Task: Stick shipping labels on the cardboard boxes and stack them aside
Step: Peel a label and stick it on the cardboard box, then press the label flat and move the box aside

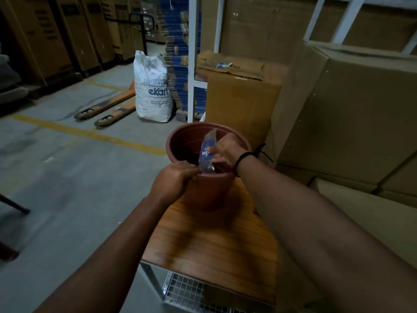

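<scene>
My left hand and right hand pinch a label between them, above the pot.

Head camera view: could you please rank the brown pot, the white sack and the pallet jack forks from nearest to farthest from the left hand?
1. Brown pot: on the wooden table, touching the left hand at its near rim.
2. White sack: standing on the floor beyond the pot, slightly left.
3. Pallet jack forks: flat on the floor, left of the sack; close to the sack's range, slightly farther.
</scene>
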The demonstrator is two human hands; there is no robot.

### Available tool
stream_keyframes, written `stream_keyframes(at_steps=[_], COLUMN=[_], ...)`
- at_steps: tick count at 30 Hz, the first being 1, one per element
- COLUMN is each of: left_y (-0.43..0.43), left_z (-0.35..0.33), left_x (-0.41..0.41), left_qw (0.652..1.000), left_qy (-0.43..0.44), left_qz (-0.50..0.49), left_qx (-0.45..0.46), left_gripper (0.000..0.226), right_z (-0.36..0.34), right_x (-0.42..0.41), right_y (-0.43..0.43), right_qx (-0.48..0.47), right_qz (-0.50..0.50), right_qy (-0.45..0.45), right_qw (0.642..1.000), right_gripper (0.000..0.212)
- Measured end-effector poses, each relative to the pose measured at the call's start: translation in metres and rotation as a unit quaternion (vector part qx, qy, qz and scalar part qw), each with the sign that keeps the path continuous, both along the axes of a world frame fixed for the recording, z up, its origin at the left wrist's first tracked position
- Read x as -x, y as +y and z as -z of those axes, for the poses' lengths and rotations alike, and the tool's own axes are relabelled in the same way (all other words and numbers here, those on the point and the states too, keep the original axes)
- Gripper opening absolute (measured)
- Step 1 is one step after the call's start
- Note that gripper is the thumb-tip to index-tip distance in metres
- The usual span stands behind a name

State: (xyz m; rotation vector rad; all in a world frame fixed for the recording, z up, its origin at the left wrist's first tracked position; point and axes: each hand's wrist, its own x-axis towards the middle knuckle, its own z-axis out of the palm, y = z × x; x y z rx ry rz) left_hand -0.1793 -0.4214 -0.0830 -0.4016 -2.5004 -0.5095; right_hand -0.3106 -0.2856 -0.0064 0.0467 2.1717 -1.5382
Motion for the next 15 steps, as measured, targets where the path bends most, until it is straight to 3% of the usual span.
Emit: stream_keyframes(at_steps=[7,15], left_y=[0.002,0.012], left_z=[0.000,0.004], left_x=[-0.003,0.001], left_qw=[1.000,0.999], left_qy=[0.000,-0.017], left_qz=[-0.013,-0.050], left_qx=[-0.027,0.007], left_gripper=[0.024,0.032], right_z=[0.019,-0.008], right_x=[-0.002,-0.013], right_y=[-0.007,0.045], right_qx=[-0.034,0.052], right_qz=[-0.009,0.030], right_qy=[-0.034,0.011], right_qw=[0.999,0.998], right_gripper=[0.036,0.025])
